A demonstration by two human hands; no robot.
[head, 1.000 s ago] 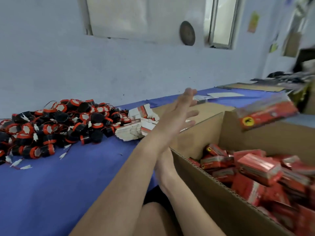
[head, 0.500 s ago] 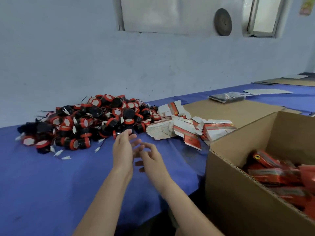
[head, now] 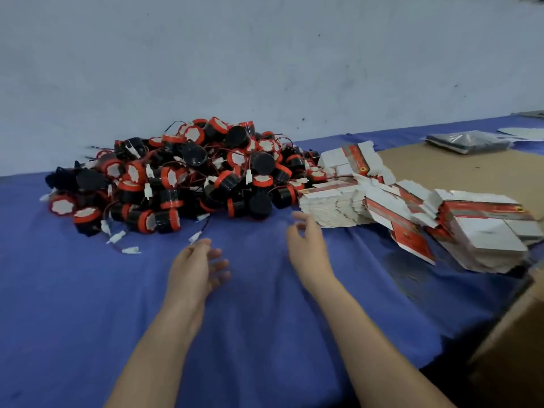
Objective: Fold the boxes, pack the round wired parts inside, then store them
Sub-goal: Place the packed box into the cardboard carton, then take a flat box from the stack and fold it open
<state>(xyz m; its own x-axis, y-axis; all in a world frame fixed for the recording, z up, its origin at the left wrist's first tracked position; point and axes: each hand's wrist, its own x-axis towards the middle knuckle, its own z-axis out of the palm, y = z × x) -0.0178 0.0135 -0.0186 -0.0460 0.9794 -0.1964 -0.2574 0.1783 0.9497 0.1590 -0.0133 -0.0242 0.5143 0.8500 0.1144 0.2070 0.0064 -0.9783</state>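
Observation:
A big heap of round black-and-red wired parts with white plugs lies on the blue cloth at the back left. To its right lie stacks of flat red-and-white unfolded boxes. My left hand hovers over the cloth in front of the heap, fingers loose, holding nothing. My right hand is further forward, just left of the nearest flat-box stack, fingers loosely curled and empty.
The corner of a large brown carton shows at the lower right. A flat cardboard sheet lies behind the box stacks, with a dark plastic-wrapped bundle on it. A pale wall runs along the table's back.
A red box was tossed into the carton a second ago. Since then my view has swung left and down, and both empty hands have come over the blue cloth and moved apart.

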